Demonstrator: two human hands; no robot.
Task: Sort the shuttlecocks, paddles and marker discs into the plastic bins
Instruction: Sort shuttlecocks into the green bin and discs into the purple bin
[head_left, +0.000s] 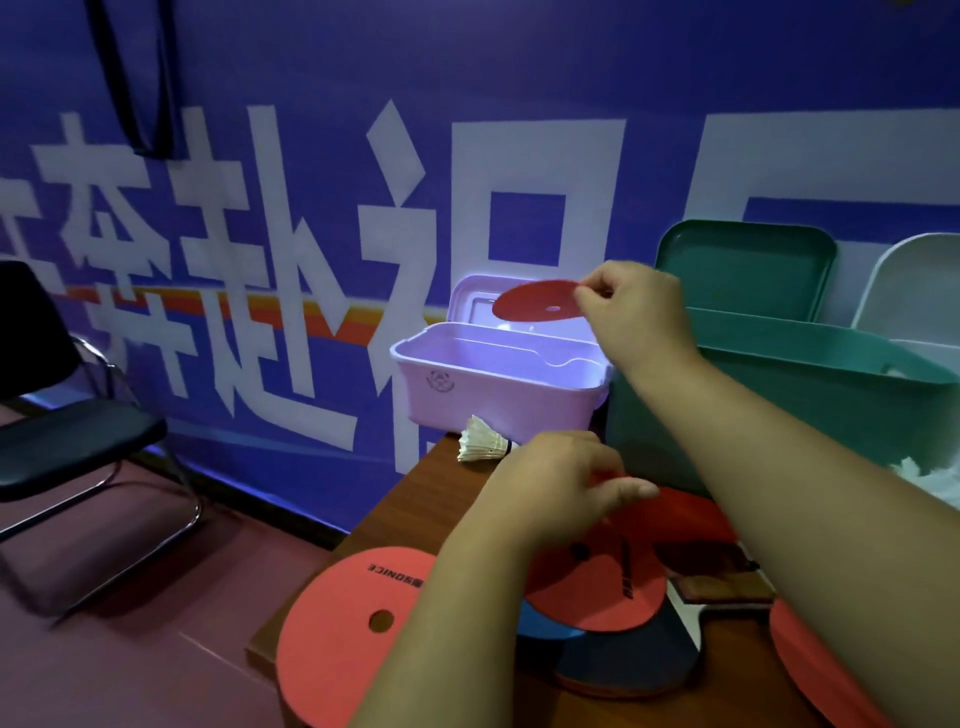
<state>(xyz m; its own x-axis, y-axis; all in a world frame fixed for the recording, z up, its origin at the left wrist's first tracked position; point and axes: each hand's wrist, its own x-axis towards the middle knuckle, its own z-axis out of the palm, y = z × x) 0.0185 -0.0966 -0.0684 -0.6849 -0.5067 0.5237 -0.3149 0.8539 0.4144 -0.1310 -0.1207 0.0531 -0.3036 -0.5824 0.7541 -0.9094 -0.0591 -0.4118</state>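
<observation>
**A:** Where's the marker disc (535, 301)?

**B:** I've got it in the air just above the open pink bin (498, 384). My right hand (634, 312) pinches its rim between thumb and fingertips.

**A:** And your left hand (556, 488)?

**B:** Low over the desk (410, 509), fingers curled, pinching the edge of a second disc (592, 587) that lies partly on a paddle (634, 660).

**A:** What's around them?

**B:** A shuttlecock (483, 441) lies on the desk just in front of the pink bin. A green bin (779, 405) stands to its right. A third disc (353, 623) overhangs the desk's near left edge.
</observation>
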